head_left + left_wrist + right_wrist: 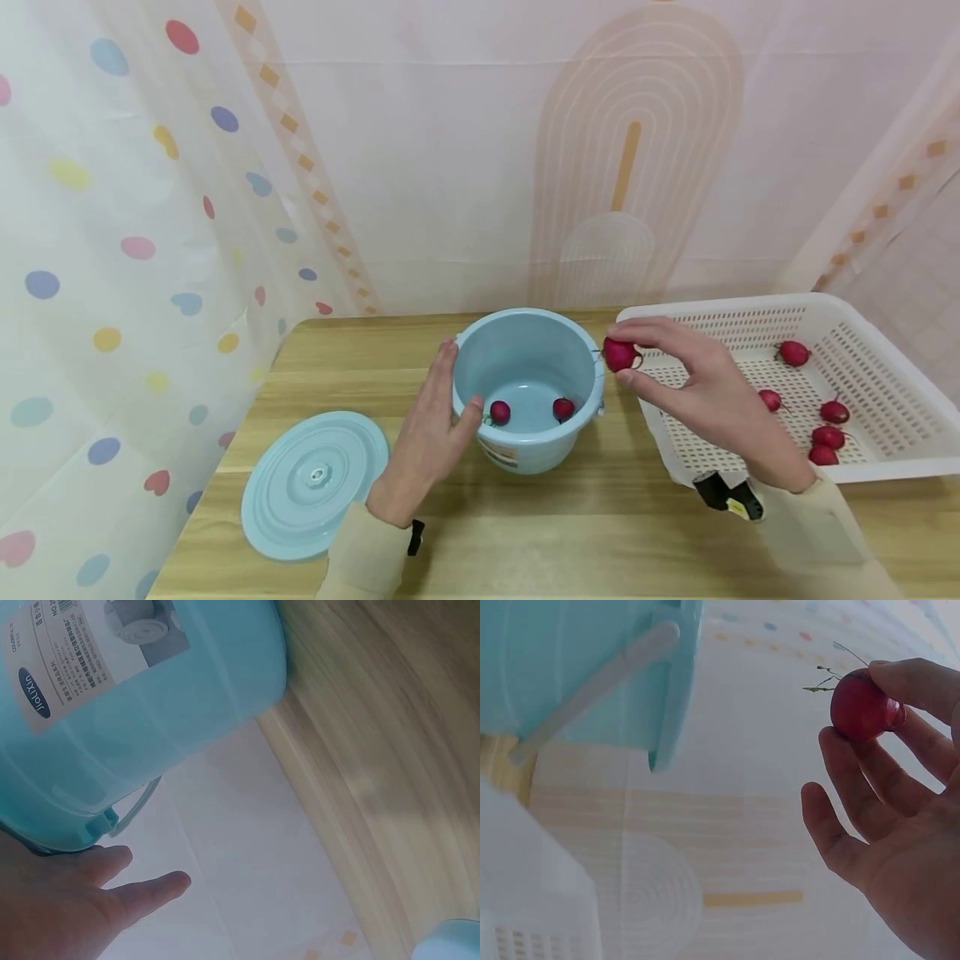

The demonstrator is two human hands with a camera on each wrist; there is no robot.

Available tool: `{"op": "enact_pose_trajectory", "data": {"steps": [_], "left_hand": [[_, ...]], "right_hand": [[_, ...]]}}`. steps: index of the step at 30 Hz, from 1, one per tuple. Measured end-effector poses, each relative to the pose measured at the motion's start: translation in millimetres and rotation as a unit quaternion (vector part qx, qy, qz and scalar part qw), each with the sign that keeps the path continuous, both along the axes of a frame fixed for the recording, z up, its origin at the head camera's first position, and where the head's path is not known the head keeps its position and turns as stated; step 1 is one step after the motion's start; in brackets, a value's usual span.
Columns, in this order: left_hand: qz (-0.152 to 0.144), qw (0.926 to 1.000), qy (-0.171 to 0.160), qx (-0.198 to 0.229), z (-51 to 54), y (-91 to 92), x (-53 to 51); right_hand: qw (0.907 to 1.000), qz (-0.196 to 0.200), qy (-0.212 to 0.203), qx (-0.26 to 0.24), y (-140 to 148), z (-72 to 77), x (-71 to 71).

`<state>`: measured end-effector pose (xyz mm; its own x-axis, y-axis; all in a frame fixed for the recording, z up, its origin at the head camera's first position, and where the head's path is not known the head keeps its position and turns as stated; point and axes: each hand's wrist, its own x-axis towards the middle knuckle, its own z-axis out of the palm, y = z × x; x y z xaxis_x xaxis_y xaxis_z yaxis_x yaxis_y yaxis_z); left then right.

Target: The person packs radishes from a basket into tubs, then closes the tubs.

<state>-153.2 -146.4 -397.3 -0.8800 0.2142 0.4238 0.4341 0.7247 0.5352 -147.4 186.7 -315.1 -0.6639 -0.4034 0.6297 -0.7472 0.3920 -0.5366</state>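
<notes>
Pinching a radish (620,354): the right grip (701,379) held it between thumb and fingertips, with at least one finger free of it.
Radish's place: it hung just outside the right rim of the bucket (543,454), not touching it, green stems pointing that way.
Radish's handling: it looked light, firm and round; the smooth skin was probably a little slippery, and likely to bruise under a hard squeeze.
Where to hold: its widest part, from opposite sides, seemed best; the thin stems looked too fragile to pull on.
Left grip (431,437): its fingers were spread and nearly straight along the bucket's left side, the thumb at the front rim.
Bucket: it stood upright on the bench (585,533), two radishes on its floor; the plastic looked light, stiff and easily nudged, so the rim seemed a sensible handhold.
Basket (900,392): at right, it held five visible radishes.
Lid (315,517): it lay flat, left of the bucket.
</notes>
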Motion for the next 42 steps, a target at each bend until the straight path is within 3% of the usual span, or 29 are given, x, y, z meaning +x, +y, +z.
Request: {"op": "enact_pose_trajectory", "data": {"steps": [11, 24, 33, 42], "left_hand": [[0.001, 1.0, -0.001, -0.001, -0.4, -1.2, -0.3], [0.004, 0.9999, -0.01, 0.002, 1.7, 0.4, 0.7], [0.001, 1.0, 0.005, 0.005, -0.5, 0.9, 0.9], [-0.002, 0.9999, 0.002, 0.014, -1.1, 0.7, 2.6]], "right_hand": [[0.9996, 0.017, 0.008, -0.022, -42.2, -22.1, -6.3], [0.9954, -0.029, 0.043, 0.081, -69.0, -42.6, -12.8], [0.9812, -0.04, -0.038, 0.185, -68.5, -44.5, -13.5], [0.9759, -0.045, -0.038, 0.21, -61.9, -47.5, -1.9]]}}
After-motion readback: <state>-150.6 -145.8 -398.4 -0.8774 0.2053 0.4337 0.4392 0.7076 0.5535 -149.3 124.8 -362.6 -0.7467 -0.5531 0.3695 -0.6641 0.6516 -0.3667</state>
